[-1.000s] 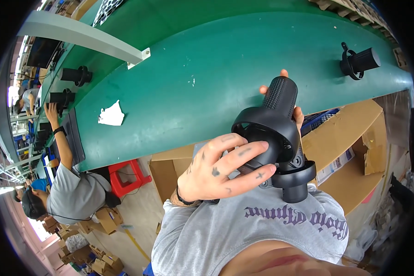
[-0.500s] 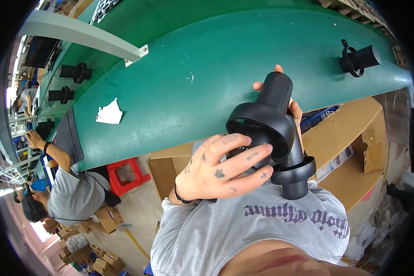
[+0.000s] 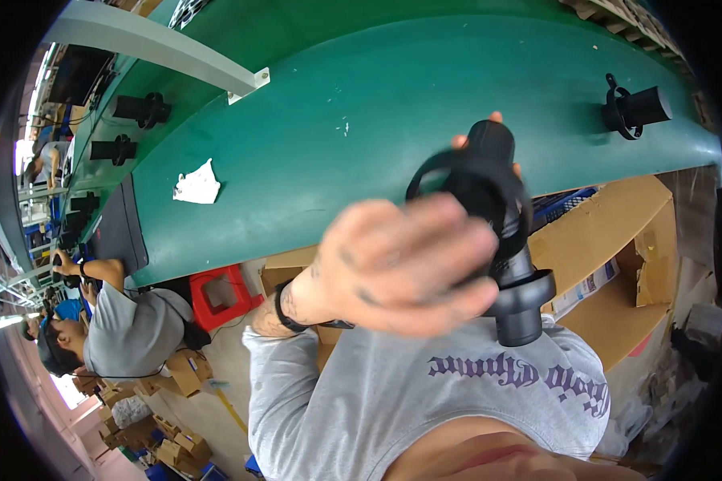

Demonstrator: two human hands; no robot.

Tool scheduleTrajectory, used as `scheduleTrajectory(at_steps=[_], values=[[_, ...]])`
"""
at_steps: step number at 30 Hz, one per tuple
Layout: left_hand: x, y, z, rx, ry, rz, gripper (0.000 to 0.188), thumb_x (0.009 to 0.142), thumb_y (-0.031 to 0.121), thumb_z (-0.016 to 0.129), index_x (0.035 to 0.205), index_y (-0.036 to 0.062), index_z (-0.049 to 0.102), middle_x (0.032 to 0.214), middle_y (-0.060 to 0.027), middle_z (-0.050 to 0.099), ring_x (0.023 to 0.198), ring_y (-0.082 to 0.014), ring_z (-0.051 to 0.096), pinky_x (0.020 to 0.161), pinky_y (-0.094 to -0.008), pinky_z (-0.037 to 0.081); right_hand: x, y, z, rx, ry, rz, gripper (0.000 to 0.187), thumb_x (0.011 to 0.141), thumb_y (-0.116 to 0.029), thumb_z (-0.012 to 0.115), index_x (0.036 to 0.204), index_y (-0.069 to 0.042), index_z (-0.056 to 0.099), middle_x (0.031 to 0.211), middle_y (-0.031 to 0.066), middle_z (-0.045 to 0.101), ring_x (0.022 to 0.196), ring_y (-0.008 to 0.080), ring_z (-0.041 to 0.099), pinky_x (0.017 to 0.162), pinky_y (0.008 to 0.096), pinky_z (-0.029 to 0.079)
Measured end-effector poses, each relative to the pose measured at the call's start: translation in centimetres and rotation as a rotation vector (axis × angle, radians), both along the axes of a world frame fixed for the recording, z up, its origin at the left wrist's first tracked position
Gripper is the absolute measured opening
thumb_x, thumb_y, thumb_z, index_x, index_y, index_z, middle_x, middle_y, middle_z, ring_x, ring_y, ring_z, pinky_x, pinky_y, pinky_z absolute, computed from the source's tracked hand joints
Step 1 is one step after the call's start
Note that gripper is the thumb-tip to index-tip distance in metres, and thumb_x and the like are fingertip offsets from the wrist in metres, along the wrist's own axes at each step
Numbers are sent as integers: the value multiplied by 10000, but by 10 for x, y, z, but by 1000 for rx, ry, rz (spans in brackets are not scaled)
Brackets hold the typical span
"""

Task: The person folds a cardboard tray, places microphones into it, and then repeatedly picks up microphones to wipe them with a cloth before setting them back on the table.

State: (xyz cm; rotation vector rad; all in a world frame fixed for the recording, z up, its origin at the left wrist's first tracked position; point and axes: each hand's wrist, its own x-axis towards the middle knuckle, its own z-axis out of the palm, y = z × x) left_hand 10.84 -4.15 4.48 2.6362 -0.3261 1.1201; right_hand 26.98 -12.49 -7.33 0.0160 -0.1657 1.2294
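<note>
My right hand [image 3: 459,142] is wrapped round the far side of a black cylindrical part with a wide ring collar [image 3: 491,144]; only a few fingertips show past its barrel. My left hand [image 3: 401,272], with a dark band at the wrist, is in front of the ring's lower left side. Motion smears its fingers, so whether they grip the part cannot be made out. Just below, close to my chest, a second black cylinder with a smaller ring [image 3: 521,321] shows; how it joins the upper part is hidden.
Across the green table [image 3: 313,176] lie a white scrap [image 3: 197,183] and another black ringed cylinder [image 3: 638,108]. A grey metal post [image 3: 160,44] is bolted on. Open cardboard boxes [image 3: 610,232] stand along the near edge. A co-worker [image 3: 132,337] sits left, beside a red stool [image 3: 223,295].
My left hand has lifted slightly and now blurs over the ring, its fingers shifted right. The ringed part has tilted a little in my right hand. The co-worker's arms have moved.
</note>
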Motion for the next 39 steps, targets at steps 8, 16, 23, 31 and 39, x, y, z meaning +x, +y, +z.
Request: scheduleTrajectory(at_steps=[8,16,23,31,39], values=[[-11,-21,-34,-770,-134,241,318,694,-98,589,998,-8,573,958,-156,645,833,-271,610,752,-355,482,15,-3,-16,-101,309,141,498,874,-257,562,1315,-61,439,1309,77,433,771,204,568,639,243,479],[-12,-21,-38,-864,-96,208,300,695,-139,549,966,-20,597,781,-113,668,715,-242,627,626,-305,503,13,7,7,191,490,352,413,899,-134,517,1304,-93,448,1193,129,451,775,184,532,501,290,480],[-15,-24,-35,-832,-6,158,303,693,-148,544,961,-23,607,731,-96,660,634,-208,625,610,-294,503,21,11,27,-451,359,-119,502,894,-188,562,1366,-229,397,1263,134,414,804,235,602,611,322,538],[-19,-21,-44,-806,29,154,285,708,-131,548,959,-16,616,733,-90,658,629,-185,626,575,-274,489,46,17,16,280,7,63,690,878,-303,589,1448,-218,209,1250,280,435,1083,344,559,843,486,531],[-18,-24,-48,-1144,110,65,486,669,68,731,1111,-31,554,732,-75,660,625,-135,627,532,-221,482,64,21,26,-240,-482,-418,514,959,-238,462,1412,-159,231,1044,171,548,735,213,560,648,395,530]])
